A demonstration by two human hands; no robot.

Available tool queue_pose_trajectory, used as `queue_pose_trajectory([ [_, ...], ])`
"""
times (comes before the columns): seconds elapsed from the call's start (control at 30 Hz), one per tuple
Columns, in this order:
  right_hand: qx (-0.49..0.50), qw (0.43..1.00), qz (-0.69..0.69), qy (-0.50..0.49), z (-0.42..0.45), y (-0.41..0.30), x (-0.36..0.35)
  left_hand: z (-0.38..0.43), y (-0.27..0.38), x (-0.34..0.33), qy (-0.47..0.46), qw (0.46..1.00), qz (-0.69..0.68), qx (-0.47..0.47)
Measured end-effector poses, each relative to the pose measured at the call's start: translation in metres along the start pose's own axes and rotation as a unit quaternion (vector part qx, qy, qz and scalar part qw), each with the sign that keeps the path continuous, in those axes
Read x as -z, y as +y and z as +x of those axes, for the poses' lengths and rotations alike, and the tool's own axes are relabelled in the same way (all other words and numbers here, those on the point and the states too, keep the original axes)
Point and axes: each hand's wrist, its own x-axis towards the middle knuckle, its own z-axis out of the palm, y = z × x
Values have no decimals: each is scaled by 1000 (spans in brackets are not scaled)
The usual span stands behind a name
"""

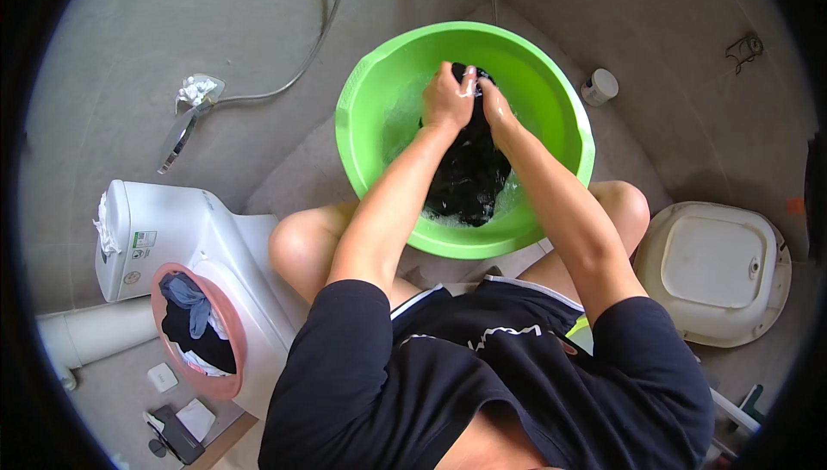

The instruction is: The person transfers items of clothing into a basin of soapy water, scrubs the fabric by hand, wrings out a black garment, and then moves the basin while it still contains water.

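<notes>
A large green plastic basin stands on the floor between my knees, with sudsy water in it. A wet black garment lies in the water, its upper end gathered between my two hands. My left hand grips the cloth from the left side, with foam on its fingers. My right hand is closed on the same cloth from the right, a little foam on it too. Both hands are close together near the top of the bunched cloth. The palms and some fingertips are hidden.
At left, a pink basin of clothes sits on a white toilet. A shower head with a metal hose hangs on the wall. A white tub stands right of the green basin; an upturned pale plastic basin lies far right.
</notes>
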Motion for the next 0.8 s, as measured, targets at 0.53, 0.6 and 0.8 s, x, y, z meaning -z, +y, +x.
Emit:
queue_pose_trajectory([
  [0.53,190,680,-707,-35,-1,47,15,-43,-45,-5,-253,892,371,-56],
  [0.6,128,853,-507,-9,6,33,17,-31,-61,-18,-175,939,294,33],
  [0.8,-97,962,252,-49,29,14,13,-5,-48,-29,-59,988,-94,111],
])
